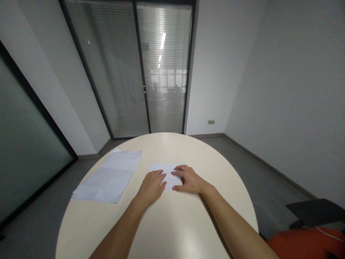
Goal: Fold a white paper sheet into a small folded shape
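Observation:
A small piece of white paper (pixel 168 177), seemingly folded, lies on the round cream table (pixel 167 223) in front of me. On its left part rests my left hand (pixel 152 185), fingers apart and laid on the paper. From the other side my right hand (pixel 188 179) touches the paper, its fingers spread and slightly curved. Parts of the paper are hidden beneath both hands. To the left of my hands, a stack of creased white paper sheets (pixel 110 176) lies near the table's edge.
Beyond the table stands a glass door with blinds (pixel 164 108) in a dark frame. A wall socket (pixel 211 122) sits low on the back wall. An orange chair seat (pixel 302 244) with a black armrest (pixel 318 211) is at the lower right.

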{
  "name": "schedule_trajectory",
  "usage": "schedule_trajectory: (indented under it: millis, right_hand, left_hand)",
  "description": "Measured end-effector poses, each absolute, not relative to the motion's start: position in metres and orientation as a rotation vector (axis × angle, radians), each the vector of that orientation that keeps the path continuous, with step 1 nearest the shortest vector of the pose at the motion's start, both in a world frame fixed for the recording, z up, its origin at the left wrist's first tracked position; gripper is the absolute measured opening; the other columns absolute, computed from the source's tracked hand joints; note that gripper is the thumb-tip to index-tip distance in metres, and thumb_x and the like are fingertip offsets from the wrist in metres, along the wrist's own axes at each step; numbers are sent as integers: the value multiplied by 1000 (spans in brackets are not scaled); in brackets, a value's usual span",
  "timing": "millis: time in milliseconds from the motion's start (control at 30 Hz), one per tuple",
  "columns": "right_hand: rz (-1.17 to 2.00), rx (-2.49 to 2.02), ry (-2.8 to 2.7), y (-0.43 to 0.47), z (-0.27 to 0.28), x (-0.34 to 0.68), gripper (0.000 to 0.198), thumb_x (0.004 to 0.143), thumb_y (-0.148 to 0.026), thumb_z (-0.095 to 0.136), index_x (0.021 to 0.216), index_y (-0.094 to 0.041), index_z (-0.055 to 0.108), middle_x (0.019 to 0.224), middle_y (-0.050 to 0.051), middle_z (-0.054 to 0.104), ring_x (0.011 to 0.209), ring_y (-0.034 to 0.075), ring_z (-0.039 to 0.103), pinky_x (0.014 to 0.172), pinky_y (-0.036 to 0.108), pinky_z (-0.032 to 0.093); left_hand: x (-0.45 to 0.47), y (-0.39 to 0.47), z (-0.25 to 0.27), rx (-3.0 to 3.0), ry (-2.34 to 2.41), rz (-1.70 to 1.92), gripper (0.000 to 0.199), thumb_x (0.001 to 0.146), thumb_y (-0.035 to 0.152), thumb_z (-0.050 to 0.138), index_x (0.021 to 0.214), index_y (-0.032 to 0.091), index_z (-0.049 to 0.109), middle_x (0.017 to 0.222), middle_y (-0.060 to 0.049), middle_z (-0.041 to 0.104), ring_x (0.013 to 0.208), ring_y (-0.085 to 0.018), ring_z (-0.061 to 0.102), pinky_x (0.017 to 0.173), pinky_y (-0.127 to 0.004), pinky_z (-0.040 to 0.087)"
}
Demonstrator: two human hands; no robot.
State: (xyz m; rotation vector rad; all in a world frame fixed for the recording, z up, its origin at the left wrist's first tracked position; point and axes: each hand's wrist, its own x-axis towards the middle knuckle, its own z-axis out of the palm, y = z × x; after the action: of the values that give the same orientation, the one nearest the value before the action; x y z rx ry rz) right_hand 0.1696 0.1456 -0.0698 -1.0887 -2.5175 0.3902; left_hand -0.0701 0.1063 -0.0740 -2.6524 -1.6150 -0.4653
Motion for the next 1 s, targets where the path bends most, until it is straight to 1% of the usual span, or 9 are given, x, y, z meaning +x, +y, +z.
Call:
schedule_trajectory:
  millis: [100,233,333,467,600,733,900,1000]
  right_hand:
    - [392,-1062,-2506,145,-68,169,69,76,-61,77,132,-23,66,135,16,60,127,34,51,109,53,37]
    - [403,-1004,-2499,144,-65,169,61,78,-53,78,129,-23,68,129,14,63,122,32,55,107,49,41]
    - [394,-953,-2482,144,-65,168,54,79,-45,78,125,-20,70,123,13,66,117,30,57,105,45,44]
    - [377,-901,-2471,144,-64,167,47,80,-39,77,122,-19,72,115,12,69,112,28,59,102,42,46]
    - [387,-899,-2454,142,-61,165,40,81,-34,76,118,-20,74,109,11,71,108,27,61,99,41,47]
    - [421,-900,-2451,140,-57,163,34,80,-33,77,112,-21,76,107,10,72,106,26,62,97,40,48]
    - [435,-873,-2449,142,-56,162,26,88,-31,70,113,-22,75,104,7,76,104,25,64,97,39,48]
    - [412,-866,-2419,144,-60,164,25,92,-28,65,115,-23,74,109,7,75,110,25,63,100,41,48]
  left_hand:
    - [-70,105,-76,-2650,-1598,-524,39,99,33,52,133,18,63,142,-14,60,130,-30,55,114,-51,36]
    - [-69,105,-75,-2667,-1615,-562,41,100,38,50,134,18,61,144,-14,59,133,-30,53,114,-51,36]
    - [-70,105,-77,-2697,-1624,-543,43,100,37,49,137,18,59,147,-14,56,137,-29,49,116,-52,33]
    - [-72,107,-80,-2719,-1611,-547,42,100,33,48,138,20,58,150,-11,54,141,-30,44,119,-56,28]
    - [-73,108,-77,-2747,-1550,-572,41,96,21,48,136,18,61,149,-9,55,136,-29,47,118,-52,32]
    - [-72,108,-73,-2762,-1519,-609,44,91,12,48,132,19,64,145,-9,57,132,-27,49,115,-48,38]
    - [-74,109,-74,-2781,-1510,-626,49,87,7,48,132,20,63,142,-10,58,131,-26,49,113,-46,40]
    - [-75,110,-75,-2830,-1484,-622,54,84,4,48,133,23,62,141,-8,59,129,-24,50,113,-45,40]
